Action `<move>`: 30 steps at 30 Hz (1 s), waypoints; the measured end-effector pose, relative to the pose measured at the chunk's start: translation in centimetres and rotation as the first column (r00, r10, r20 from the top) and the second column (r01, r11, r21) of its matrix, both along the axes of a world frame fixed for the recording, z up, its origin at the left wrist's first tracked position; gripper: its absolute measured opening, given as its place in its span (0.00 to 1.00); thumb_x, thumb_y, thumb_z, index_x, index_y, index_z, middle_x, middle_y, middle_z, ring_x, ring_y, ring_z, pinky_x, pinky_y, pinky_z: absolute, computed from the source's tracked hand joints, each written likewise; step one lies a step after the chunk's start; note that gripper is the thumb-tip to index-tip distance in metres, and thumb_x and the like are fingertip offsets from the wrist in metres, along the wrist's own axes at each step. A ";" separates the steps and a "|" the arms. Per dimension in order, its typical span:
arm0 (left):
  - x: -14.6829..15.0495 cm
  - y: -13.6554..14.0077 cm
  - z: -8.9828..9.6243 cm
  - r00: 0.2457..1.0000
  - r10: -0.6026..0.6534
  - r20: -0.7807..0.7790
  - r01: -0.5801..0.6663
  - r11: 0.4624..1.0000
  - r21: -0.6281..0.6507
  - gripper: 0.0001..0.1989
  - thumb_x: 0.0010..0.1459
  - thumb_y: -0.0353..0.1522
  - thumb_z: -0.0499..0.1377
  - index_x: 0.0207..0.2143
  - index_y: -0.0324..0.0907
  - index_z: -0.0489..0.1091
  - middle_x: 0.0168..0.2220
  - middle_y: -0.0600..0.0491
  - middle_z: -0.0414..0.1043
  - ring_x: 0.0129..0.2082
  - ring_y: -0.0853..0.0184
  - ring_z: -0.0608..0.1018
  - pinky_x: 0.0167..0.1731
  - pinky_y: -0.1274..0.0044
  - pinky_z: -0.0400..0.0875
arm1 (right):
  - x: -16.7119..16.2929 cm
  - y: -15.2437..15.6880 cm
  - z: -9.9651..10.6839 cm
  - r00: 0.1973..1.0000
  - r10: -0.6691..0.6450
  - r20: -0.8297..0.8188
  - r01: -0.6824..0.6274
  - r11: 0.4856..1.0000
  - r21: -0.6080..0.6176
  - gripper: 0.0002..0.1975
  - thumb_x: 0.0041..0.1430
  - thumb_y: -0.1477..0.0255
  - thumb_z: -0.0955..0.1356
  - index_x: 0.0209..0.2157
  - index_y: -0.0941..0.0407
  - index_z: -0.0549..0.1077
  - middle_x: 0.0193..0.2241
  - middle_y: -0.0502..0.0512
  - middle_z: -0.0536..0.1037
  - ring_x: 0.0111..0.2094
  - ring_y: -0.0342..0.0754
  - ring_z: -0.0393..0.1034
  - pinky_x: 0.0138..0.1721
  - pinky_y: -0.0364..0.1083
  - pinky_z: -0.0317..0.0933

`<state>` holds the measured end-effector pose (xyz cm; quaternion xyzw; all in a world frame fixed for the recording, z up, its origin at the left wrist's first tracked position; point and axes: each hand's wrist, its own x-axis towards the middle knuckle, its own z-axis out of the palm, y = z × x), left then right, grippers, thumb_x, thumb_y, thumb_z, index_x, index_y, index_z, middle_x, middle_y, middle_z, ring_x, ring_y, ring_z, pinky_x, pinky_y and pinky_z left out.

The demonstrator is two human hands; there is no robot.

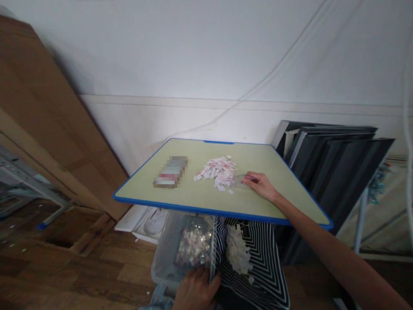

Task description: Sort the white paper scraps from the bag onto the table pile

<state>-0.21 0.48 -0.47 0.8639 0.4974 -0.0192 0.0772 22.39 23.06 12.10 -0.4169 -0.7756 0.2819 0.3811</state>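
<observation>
My right hand [258, 185] rests low over the table's right half. Its fingers are pinched on a small clear plastic bag [238, 181], which touches the near right edge of a pile of white and pink paper slips [217, 168]. Below the table's front edge, my left hand [196, 287] is closed on the near rim of a translucent plastic bin [166, 258], beside the bin's right wall. Inside that bin lie several shiny filled clear bags [193, 245]. Right of it stands a black-and-white striped box [264, 254] with more loose paper slips [238, 249] in it.
The pale green table [180, 200] has a raised blue edge. A pixelated rectangular object [171, 172] lies on its left. Dark flat panels [329, 172] lean at the right; large cardboard [54, 112] leans at the left. A white cable [258, 84] runs along the wall.
</observation>
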 end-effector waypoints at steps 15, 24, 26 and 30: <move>0.2 0.1 0.8 0.999 0.023 0.040 -0.021 0.998 -0.058 0.23 0.51 0.30 0.57 0.51 0.44 0.58 0.41 0.47 0.67 0.41 0.59 0.69 0.39 0.69 0.65 | 0.0 -0.6 0.4 0.999 0.016 -0.039 -0.019 0.996 -0.091 0.17 0.47 0.58 0.65 0.21 0.59 0.68 0.14 0.45 0.58 0.16 0.38 0.50 0.18 0.42 0.43; 0.2 0.0 0.6 0.999 0.021 0.024 -0.020 0.999 -0.029 0.23 0.52 0.31 0.57 0.51 0.44 0.58 0.40 0.46 0.68 0.40 0.58 0.70 0.38 0.68 0.66 | 0.3 -0.6 0.5 0.993 0.099 -0.069 -0.113 0.967 -0.227 0.16 0.45 0.59 0.66 0.19 0.58 0.67 0.12 0.44 0.56 0.15 0.37 0.49 0.18 0.41 0.43; 0.2 -0.1 0.9 1.000 0.017 0.019 -0.016 1.000 -0.026 0.22 0.52 0.30 0.57 0.51 0.44 0.59 0.40 0.46 0.68 0.40 0.57 0.70 0.38 0.68 0.66 | 0.2 -0.9 0.8 0.989 0.134 -0.059 -0.145 0.950 -0.277 0.17 0.43 0.58 0.67 0.17 0.58 0.65 0.12 0.45 0.57 0.15 0.37 0.50 0.18 0.41 0.43; 0.2 -0.1 1.2 1.000 0.015 0.010 -0.015 1.000 -0.016 0.21 0.52 0.29 0.56 0.50 0.43 0.60 0.39 0.46 0.68 0.39 0.57 0.70 0.37 0.68 0.67 | 0.2 -1.6 1.5 0.981 0.185 -0.051 -0.191 0.929 -0.316 0.19 0.41 0.57 0.67 0.15 0.58 0.61 0.14 0.46 0.58 0.18 0.38 0.52 0.19 0.41 0.44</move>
